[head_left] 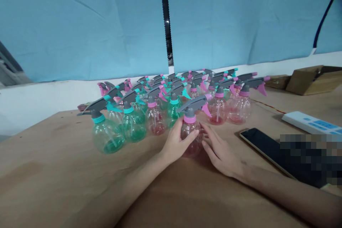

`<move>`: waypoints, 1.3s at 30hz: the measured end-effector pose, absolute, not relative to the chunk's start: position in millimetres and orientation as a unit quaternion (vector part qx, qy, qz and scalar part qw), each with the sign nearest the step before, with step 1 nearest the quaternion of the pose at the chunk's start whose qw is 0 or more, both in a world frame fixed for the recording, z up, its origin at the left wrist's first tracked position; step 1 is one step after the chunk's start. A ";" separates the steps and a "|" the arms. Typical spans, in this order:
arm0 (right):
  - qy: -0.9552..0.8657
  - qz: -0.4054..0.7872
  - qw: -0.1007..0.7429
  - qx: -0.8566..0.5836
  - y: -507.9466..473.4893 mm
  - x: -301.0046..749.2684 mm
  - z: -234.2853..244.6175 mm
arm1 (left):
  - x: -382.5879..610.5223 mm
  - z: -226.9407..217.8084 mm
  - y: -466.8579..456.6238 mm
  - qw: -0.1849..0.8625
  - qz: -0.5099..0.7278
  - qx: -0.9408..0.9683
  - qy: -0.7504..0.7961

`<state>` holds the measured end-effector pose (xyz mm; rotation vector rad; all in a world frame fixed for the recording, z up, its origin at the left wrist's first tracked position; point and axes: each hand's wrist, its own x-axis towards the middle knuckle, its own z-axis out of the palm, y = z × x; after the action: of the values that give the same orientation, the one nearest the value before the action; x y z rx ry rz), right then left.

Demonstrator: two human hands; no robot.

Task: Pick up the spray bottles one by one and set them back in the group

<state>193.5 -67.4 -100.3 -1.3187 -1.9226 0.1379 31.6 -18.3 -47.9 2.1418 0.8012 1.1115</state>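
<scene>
A round, clear pink spray bottle (193,146) with a pink collar and a grey trigger head stands upright on the table in front of me. My left hand (178,141) is closed round its left side, the thumb lying across the front. At the bottle's right side is my right hand (223,153), fingers stretched out and slightly apart; whether the fingertips touch it I cannot tell. Just behind stand more spray bottles, among them a green one (135,128) with a turquoise collar and a pink one (157,120). Another green bottle (109,138) is at the left front.
Several more spray bottles crowd the back of the wooden table (61,164). On the right lie a dark phone (278,155) and a white power strip (307,123) with a thin cord. An open cardboard box (311,80) sits at the back right, before a blue-covered wall (227,17).
</scene>
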 end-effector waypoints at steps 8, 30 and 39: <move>-0.723 -0.016 0.389 -0.570 -64.5 190.1 -92.3 | 32.3 -80.3 -17.8 0.179 0.318 0.869 0.334; -0.726 -0.029 0.304 -0.616 -44.0 203.9 -111.5 | 31.3 -81.4 -21.8 0.105 0.160 0.925 0.328; -0.744 -0.050 0.282 -0.603 -36.9 207.3 -121.6 | 28.6 -85.2 -20.6 0.051 0.074 0.937 0.336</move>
<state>207.3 -36.9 -121.6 -1.6162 -1.9933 -0.1339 28.6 -20.6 -85.2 2.8532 1.0241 0.2259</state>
